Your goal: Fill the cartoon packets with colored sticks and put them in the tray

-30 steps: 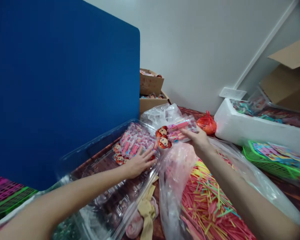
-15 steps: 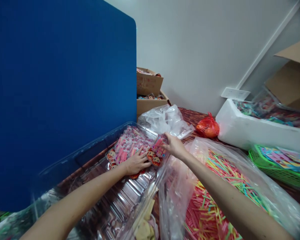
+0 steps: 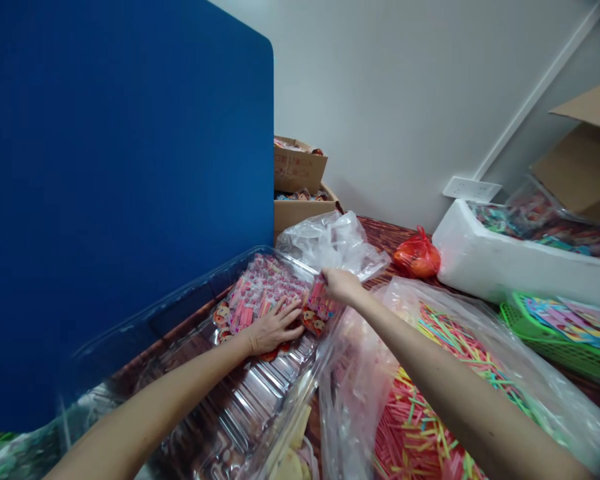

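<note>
A clear plastic tray (image 3: pixel 240 393) lies in front of me, with a pile of small pink packets (image 3: pixel 250 293) at its far end. The packets have cartoon heads printed at their near ends. My left hand (image 3: pixel 275 329) rests on the near right side of the pile, palm down and fingers spread. At the tray's right wall, my right hand (image 3: pixel 341 287) pinches the top of a pink packet (image 3: pixel 319 307), which hangs tilted with its cartoon heads downward. Part of the pile is hidden beneath my left hand.
To the right lies a clear bag of coloured strips (image 3: pixel 420 427). Beyond are a crumpled plastic bag (image 3: pixel 325 243), a red bag (image 3: pixel 417 255), a white foam box (image 3: pixel 520 267) and a green basket (image 3: pixel 555 340). A blue panel (image 3: pixel 130 167) stands left; cardboard boxes (image 3: pixel 300 170) are stacked behind.
My right hand has shifted slightly left, its fingers now closed at the packet's top edge. The packet has turned and moved slightly right. My left hand stays almost in place on the pile.
</note>
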Demonstrator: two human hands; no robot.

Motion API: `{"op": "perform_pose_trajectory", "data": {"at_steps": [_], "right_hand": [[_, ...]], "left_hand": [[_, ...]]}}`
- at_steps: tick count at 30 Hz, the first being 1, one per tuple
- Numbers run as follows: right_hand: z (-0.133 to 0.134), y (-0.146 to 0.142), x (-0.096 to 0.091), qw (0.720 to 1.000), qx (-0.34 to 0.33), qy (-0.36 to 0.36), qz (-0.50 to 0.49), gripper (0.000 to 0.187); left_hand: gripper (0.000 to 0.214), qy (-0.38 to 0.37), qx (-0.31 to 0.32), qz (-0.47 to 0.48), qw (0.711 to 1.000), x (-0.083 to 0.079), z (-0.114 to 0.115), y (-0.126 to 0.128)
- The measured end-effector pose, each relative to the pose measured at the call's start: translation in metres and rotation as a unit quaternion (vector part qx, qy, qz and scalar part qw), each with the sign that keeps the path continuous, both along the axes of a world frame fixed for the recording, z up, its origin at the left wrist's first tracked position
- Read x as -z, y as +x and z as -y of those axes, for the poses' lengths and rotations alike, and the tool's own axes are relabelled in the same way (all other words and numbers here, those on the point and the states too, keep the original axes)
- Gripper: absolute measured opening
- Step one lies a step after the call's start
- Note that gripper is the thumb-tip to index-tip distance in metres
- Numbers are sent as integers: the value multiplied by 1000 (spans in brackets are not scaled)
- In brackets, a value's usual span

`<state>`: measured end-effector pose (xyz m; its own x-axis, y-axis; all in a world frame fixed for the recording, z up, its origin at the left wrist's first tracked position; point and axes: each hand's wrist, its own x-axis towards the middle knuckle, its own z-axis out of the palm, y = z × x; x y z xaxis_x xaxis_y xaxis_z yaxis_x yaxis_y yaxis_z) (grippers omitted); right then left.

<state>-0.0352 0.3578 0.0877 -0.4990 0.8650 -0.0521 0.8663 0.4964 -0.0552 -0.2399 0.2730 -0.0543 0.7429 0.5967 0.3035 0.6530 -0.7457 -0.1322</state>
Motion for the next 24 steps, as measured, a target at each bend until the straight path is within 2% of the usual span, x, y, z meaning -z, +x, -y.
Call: {"op": "perform_pose_trajectory", "data": {"at_steps": [5, 8, 11, 16, 20, 22, 24], "right_hand": [[-1, -3, 1, 1000, -16, -13, 18, 34], [-13, 6, -4, 998, -27, -45, 28, 38], [-13, 5, -1, 998, -24, -45, 39, 38], [18, -18, 15, 998, -8, 26, 51, 30], [29, -21, 22, 991, -26, 112, 68, 29], [29, -15, 25, 982, -43, 165, 77, 33], [29, -9, 29, 973, -73, 208, 61, 47]], "left_hand": [[33, 29, -2, -31, 999, 5, -3, 0], [31, 29, -22, -21, 999, 5, -3, 1], [29, 26, -28, 3, 999, 7, -4, 2], [29, 31, -29, 36, 998, 10, -6, 2], [50, 29, -19, 28, 999, 8, -6, 2], [59, 18, -15, 11, 1000, 5, -5, 2], [61, 8, -16, 0, 1000, 2, -5, 2]]}}
